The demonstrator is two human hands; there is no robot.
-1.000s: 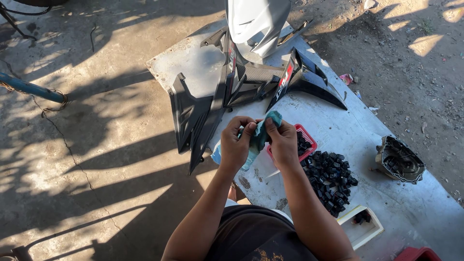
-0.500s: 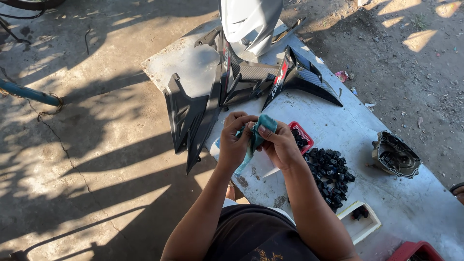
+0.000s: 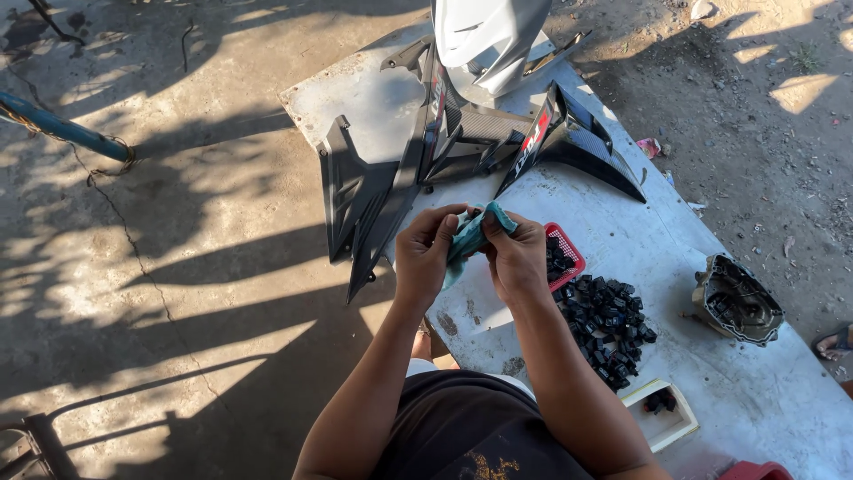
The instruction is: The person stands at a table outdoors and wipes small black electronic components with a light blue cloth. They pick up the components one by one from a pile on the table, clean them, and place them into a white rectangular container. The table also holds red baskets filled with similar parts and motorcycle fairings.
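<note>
Head view: teal cloth (image 3: 469,236) mostly hidden between left hand (image 3: 425,256) and right hand (image 3: 518,258).

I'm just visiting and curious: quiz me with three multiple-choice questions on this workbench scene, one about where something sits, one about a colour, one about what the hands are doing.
1. Where does the pile of small black parts lie?
A. on the ground
B. on the table, beside the red basket
C. inside the white tray

2. What colour is the cloth?
A. teal
B. yellow
C. white

3. What holds the cloth?
A. left hand only
B. nothing
C. both hands

Answers: 1 B, the pile lies on the table by the red basket. 2 A, it looks blue-green. 3 C, the left hand and right hand both grip it.
</note>
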